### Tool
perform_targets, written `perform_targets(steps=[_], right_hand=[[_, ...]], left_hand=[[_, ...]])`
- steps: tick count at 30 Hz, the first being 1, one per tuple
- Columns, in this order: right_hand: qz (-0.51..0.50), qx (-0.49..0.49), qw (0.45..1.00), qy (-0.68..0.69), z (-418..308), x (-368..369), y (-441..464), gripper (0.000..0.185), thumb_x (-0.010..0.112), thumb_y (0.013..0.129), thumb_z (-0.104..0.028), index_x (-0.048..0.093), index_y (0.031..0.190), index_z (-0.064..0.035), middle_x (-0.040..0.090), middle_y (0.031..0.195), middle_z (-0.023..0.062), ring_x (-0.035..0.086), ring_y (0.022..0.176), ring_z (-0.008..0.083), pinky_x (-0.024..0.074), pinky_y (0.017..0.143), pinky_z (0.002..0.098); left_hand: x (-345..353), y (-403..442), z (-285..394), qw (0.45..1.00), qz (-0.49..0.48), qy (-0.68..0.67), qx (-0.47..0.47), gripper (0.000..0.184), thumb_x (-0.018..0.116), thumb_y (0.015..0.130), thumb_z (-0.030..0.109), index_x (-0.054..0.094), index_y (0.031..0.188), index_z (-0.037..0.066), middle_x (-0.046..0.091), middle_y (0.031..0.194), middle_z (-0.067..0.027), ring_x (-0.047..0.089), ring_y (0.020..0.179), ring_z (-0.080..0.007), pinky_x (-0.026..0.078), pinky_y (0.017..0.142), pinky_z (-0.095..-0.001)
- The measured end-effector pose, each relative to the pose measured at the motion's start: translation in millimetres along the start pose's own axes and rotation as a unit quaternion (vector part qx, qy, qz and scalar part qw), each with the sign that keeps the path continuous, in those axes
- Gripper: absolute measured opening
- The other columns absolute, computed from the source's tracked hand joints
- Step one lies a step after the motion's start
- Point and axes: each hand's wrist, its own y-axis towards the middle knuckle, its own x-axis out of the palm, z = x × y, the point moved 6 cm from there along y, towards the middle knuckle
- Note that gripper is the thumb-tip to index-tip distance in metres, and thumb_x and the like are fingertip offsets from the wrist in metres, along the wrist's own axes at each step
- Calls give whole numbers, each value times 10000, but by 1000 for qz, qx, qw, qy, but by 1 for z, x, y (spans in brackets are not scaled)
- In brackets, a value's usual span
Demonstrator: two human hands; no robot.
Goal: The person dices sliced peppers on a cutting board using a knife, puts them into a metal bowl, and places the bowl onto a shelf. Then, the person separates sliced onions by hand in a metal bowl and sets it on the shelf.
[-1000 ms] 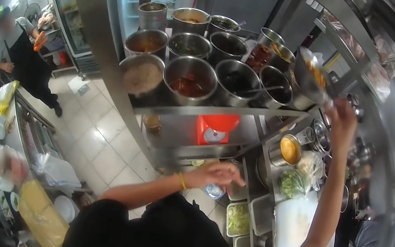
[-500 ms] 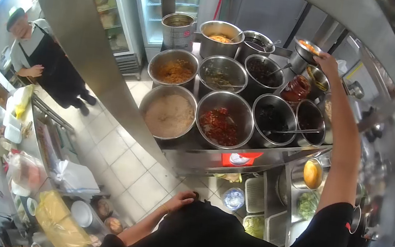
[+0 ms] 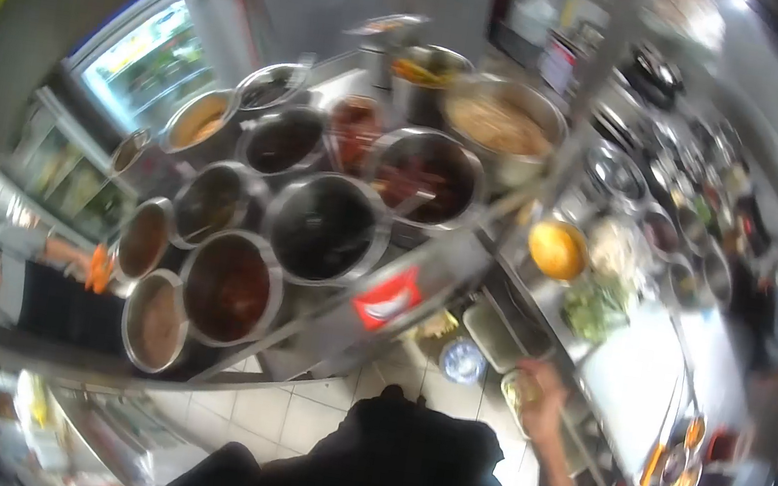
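Note:
My right hand hangs low, in front of the counter, over a light tray on the lower shelf. Motion blur smears its fingers, so I cannot see whether it grips anything. Nearby are another metal tray and a round container with blue-white wrapping. My left hand is out of view; only a black sleeve shows on that side. Above stand several steel pots: dark contents fill one pot, and red contents fill another. A small metal bowl sits at the back.
A co-worker's arm reaches in at the left, beside an orange object. Right of me runs a counter with a white board, green leaves and a yellow bowl. A metal post rises beyond the pots.
My view has turned right. My right hand has left the small metal bowl at the back and dropped low. My left hand has gone out of view. The co-worker is now near the pots.

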Motion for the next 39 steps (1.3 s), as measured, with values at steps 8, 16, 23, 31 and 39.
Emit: perform_targets(steps=[8,16,23,31,39], right_hand=[[-37,716,630,300,204,68,-413,732,405,952,-639,563,1282,-5,666,1043,182,646,939,239,524,845,390],[149,684,408,587,189,61,-576,740,467,951,-568,492,1323,71,579,1264,176,563,1130,259,437,1006,385],[138,703,414,561,192,34,-644,575,495,965,-457,532,1307,4,613,1191,150,587,1072,223,458,954,356],[229,528,801,164,290,-249,-474,297,520,972,-210,630,1179,-28,689,1015,120,650,946,214,491,867,355],[111,209,879,-414,299,-357,-318,246,639,736,-71,636,982,-57,604,1047,89,551,1065,272,406,951,429]], left_hand=[[-21,30,73,973,10,213,-89,390,543,976,282,575,1239,-5,557,1309,-139,503,1241,-248,350,1084,-348],[114,10,111,945,-14,316,-78,366,544,975,264,584,1221,-3,572,1282,-134,517,1222,-245,360,1074,-345],[218,-25,104,935,-23,345,-76,345,546,974,249,592,1206,-2,586,1260,-130,529,1205,-242,368,1066,-342],[289,-3,102,916,-90,383,-76,321,548,973,232,601,1189,-1,602,1233,-125,542,1186,-238,378,1057,-339],[290,-9,91,914,-94,391,-48,298,550,972,214,610,1171,1,617,1207,-120,556,1167,-235,387,1047,-336]])
